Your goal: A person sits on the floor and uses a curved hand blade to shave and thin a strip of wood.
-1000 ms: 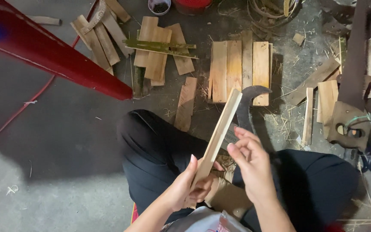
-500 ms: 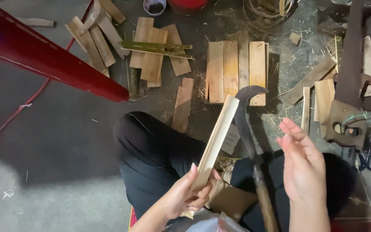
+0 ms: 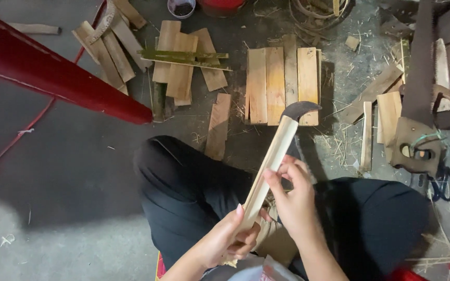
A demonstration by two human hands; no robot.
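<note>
I sit cross-legged in black trousers on a concrete floor. My left hand (image 3: pixel 225 242) grips the lower end of a long pale bamboo slat (image 3: pixel 272 161), which slants up and to the right over my lap. My right hand (image 3: pixel 294 200) is closed against the slat's middle, around the shaft of a dark hooked knife (image 3: pixel 302 108). The knife's curved tip shows just past the slat's top end. Most of the blade is hidden behind the slat and my fingers.
Flat bamboo pieces lie in a neat row (image 3: pixel 282 83) and in loose piles (image 3: pixel 183 62) ahead of my knees. A red pole (image 3: pixel 53 78) crosses the upper left. A hand saw (image 3: pixel 417 140) and wood offcuts lie at the right. A red cord (image 3: pixel 11 140) trails at the left.
My right hand was open and away to the right half a second ago, with the knife standing alone. It has come back to the slat and closed on the knife, whose tip now sits behind the slat's top.
</note>
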